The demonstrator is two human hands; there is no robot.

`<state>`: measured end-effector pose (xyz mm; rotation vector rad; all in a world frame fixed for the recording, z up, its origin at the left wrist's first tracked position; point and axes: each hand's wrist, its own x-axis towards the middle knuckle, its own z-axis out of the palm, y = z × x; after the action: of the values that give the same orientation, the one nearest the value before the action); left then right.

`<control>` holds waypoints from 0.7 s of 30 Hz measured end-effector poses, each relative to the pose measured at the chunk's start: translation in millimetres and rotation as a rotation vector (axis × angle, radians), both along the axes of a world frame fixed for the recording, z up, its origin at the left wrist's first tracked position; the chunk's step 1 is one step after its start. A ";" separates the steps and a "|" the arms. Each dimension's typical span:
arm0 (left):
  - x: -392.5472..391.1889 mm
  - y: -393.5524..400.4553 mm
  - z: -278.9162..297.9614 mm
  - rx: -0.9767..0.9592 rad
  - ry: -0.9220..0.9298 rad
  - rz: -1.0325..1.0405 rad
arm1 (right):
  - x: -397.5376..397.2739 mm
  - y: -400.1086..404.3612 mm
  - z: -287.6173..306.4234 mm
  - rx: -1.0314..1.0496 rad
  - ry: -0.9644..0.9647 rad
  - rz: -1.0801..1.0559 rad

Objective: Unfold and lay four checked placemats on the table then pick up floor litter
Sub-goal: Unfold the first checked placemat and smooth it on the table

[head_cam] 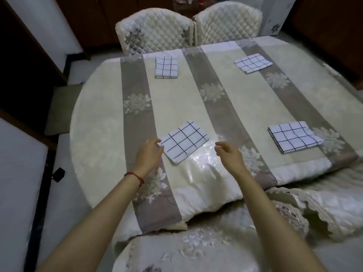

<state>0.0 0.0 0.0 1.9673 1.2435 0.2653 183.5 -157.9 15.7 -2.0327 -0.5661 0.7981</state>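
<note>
Left hand touches the near placemat's corner; right hand hovers open beside it.

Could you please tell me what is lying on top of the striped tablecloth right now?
Four folded checked placemats lie on the tablecloth. The left hand touches the nearest. The tabletop underneath is covered.

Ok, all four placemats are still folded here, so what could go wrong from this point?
1. The left hand touches only a corner of the nearest placemat; the right hand is off it. A one-handed pull may drag it instead of opening it.
2. The tablecloth looks glossy and wrinkled under that placemat, so the placemat could slide or lie uneven.
3. The far placemats sit near the opposite chairs, a long reach.
</note>
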 end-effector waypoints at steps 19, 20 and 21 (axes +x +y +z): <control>45.6 37.3 -46.5 -0.189 0.051 0.076 | 21.5 90.2 -64.0 -0.139 -0.187 0.024; 43.5 34.8 -43.8 -0.205 0.026 0.088 | 20.3 88.5 -58.1 -0.080 -0.166 0.002; 41.2 32.0 -41.9 -0.215 0.004 0.103 | 18.9 86.9 -50.4 -0.014 -0.141 -0.023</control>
<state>41.2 32.0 -41.9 1.7240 1.3210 0.1712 202.4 -71.1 -34.7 -2.1160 -0.6172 0.6498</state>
